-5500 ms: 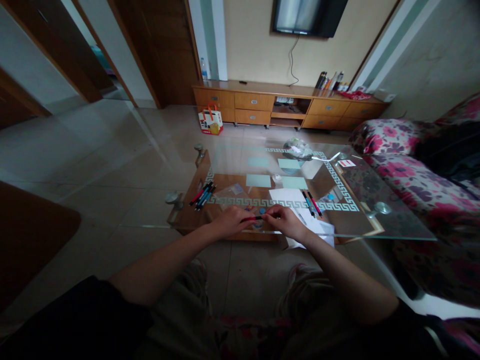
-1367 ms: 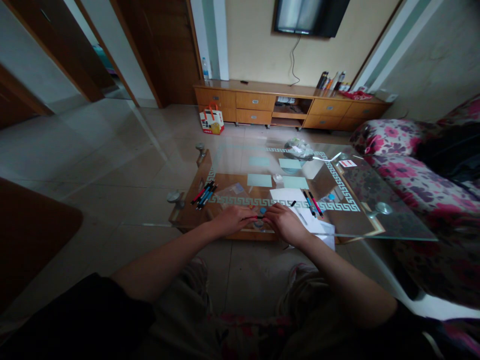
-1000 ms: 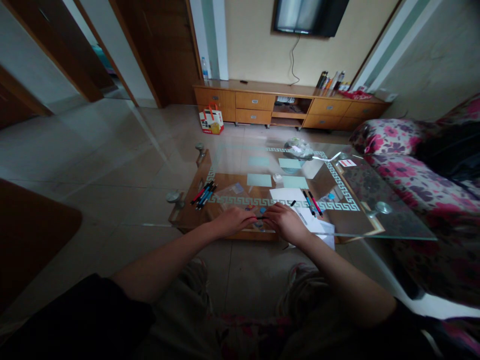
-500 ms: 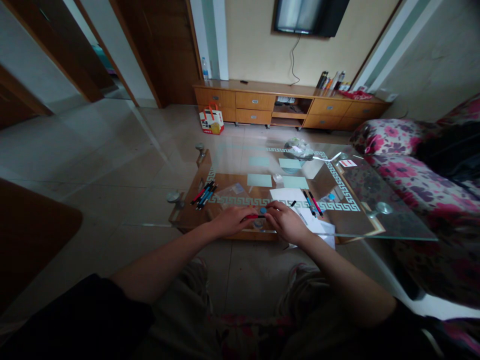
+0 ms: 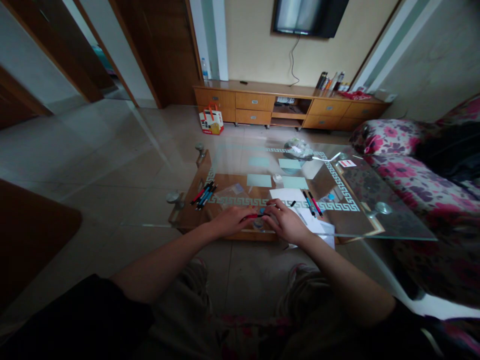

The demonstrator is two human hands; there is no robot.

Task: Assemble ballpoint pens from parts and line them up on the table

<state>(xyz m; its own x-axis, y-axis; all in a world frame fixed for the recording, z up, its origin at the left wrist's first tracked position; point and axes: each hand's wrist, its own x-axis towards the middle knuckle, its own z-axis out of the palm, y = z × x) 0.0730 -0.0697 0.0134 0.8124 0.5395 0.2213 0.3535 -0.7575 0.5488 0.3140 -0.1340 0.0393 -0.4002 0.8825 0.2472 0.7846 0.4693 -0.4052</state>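
No lettering can be read; the printed characters (image 5: 206, 121) on the carrier bag (image 5: 212, 122) are too small and blurred

On the table (image 5: 258, 180), a pen bundle (image 5: 204, 194) lies left of two pens (image 5: 315, 204).

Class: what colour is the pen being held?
The pen is red and black, in the head view.
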